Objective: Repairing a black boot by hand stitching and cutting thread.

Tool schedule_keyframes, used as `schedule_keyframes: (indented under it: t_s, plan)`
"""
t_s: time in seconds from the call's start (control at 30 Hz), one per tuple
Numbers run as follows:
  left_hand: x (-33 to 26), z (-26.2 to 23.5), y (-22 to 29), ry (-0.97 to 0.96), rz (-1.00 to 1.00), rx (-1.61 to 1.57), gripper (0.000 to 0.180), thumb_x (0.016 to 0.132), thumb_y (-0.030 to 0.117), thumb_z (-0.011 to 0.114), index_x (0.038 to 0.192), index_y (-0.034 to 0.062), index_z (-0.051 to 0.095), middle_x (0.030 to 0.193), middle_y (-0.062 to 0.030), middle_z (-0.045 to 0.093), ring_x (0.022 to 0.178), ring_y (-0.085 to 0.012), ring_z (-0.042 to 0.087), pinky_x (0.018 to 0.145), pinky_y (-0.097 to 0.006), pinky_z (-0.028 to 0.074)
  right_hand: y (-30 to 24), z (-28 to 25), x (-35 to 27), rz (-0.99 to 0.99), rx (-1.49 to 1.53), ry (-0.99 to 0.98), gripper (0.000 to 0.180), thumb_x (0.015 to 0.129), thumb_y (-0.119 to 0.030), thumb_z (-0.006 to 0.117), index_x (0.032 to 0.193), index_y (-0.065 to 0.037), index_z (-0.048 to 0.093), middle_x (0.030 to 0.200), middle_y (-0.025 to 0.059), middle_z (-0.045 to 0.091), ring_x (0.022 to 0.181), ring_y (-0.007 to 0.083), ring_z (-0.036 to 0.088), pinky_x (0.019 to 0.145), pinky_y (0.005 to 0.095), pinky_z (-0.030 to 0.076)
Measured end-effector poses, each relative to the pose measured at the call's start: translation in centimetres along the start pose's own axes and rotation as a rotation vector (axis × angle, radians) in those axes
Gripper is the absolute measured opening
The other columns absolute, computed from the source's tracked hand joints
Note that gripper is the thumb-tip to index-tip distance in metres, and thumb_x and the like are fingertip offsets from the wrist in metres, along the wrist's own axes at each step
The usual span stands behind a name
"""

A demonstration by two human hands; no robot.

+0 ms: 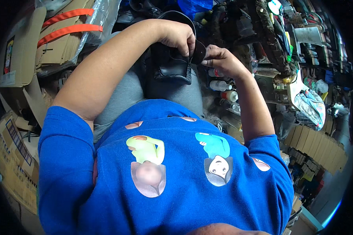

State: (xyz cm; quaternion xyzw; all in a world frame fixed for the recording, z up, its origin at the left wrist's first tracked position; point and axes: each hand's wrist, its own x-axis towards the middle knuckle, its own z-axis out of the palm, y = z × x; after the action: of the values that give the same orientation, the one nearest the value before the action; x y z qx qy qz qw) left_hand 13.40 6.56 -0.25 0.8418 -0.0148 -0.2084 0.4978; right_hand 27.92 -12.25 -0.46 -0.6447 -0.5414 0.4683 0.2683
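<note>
On my lap lies a black leather shoe [172, 70], with a gathered, stitched seam running around its toe end. My left hand [179, 38] reaches over it from the far side, fingers pinched downward on its upper edge. A dark rounded flap [199, 52] stands out at the shoe's right side. My right hand [222, 60] grips that flap's right edge between thumb and fingers. The two hands are close together, with the flap between them. A curved black band [180, 15] arches behind my left hand; whether it belongs to the shoe I cannot tell.
Cardboard boxes [19, 47] and flattened card with orange straps [68, 33] stand at the left. Several plastic bottles [220, 85] lie right of my knees. Cluttered shelves [270, 43] fill the far right, with a row of cartons [317, 147] nearer.
</note>
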Motion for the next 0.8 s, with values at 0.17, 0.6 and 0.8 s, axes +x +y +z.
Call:
schedule_keyframes:
  t_s: [0.17,0.6,0.8]
  plan:
    - [0.1,0.0,0.2,0.012,-0.018,-0.012,0.023,0.071,0.01,0.068,0.093,0.0028,0.07,0.084,-0.0059,0.07,0.076,-0.0143,0.063,0.075,-0.027,0.048,0.4,0.1,0.2,0.037,0.102,0.014,0.01,0.079,-0.007,0.07,0.089,-0.004,0.069,0.084,0.0007,0.059,0.084,0.0111,0.056,0.076,0.0253,0.045]
    - [-0.4,0.0,0.3,0.005,-0.008,-0.054,0.026,0.07,0.01,0.071,0.094,0.0013,0.068,0.082,-0.0057,0.069,0.075,-0.0139,0.062,0.073,-0.028,0.048,2.0,1.0,0.8,0.145,0.379,-0.001,0.013,0.079,-0.01,0.072,0.089,-0.004,0.068,0.082,-0.0016,0.06,0.078,0.009,0.057,0.072,0.0241,0.046]
    - [-2.1,0.4,-1.7,0.093,-0.037,-0.023,0.023,0.068,0.006,0.068,0.09,0.0002,0.067,0.081,-0.0078,0.068,0.073,-0.0152,0.063,0.07,-0.028,0.049,-1.3,3.8,1.9,0.046,0.271,0.128,0.009,0.082,-0.006,0.069,0.09,-0.003,0.067,0.087,-0.0018,0.063,0.08,0.0063,0.058,0.073,0.0228,0.048]
